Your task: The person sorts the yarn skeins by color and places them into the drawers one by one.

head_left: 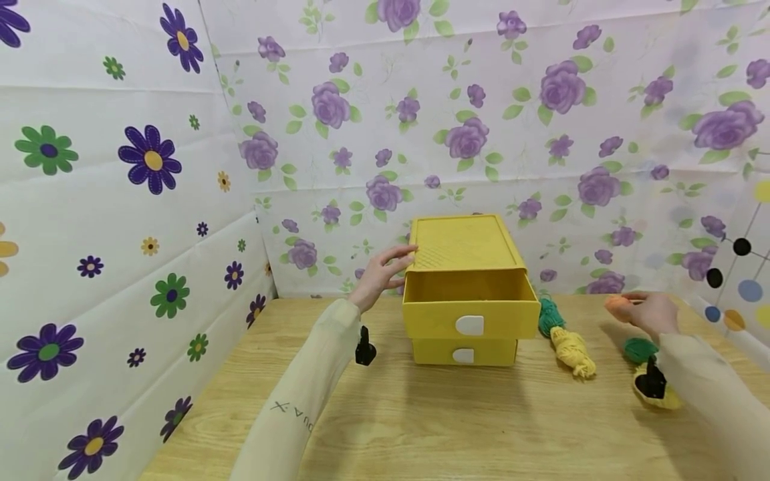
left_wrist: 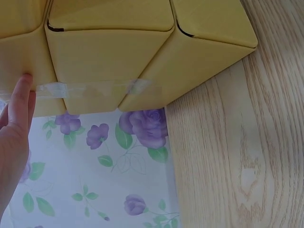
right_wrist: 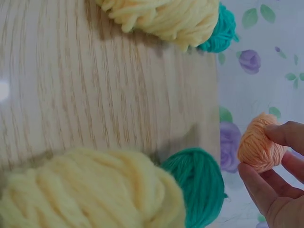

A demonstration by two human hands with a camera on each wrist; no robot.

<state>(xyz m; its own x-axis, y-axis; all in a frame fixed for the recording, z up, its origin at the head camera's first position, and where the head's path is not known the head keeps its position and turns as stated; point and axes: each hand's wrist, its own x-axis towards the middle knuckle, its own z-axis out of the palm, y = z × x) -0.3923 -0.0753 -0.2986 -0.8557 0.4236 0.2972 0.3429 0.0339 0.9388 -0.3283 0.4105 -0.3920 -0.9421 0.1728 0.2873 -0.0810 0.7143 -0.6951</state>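
Observation:
My left hand (head_left: 383, 274) rests against the left side of a yellow drawer box (head_left: 466, 242), its fingers stretched along the upper edge. In the left wrist view the fingertips touch the box's yellow side (left_wrist: 104, 66), which has clear tape across it. The upper drawer (head_left: 471, 319) is pulled out; the lower drawer (head_left: 464, 352) sits pushed in beneath it. At the right, my right hand (head_left: 652, 312) pinches a small orange ball of yarn (right_wrist: 261, 142) between thumb and fingers, above the table. Below that hand lie a green ball of yarn (right_wrist: 194, 187) and a yellow yarn skein (right_wrist: 90, 190).
Right of the box, another green yarn bundle (head_left: 549, 315) and a yellow skein (head_left: 573, 352) lie on the wooden table (head_left: 457, 427). Flowered sheets (head_left: 373, 133) hang behind the table and on the left. The opened upper drawer juts toward the front.

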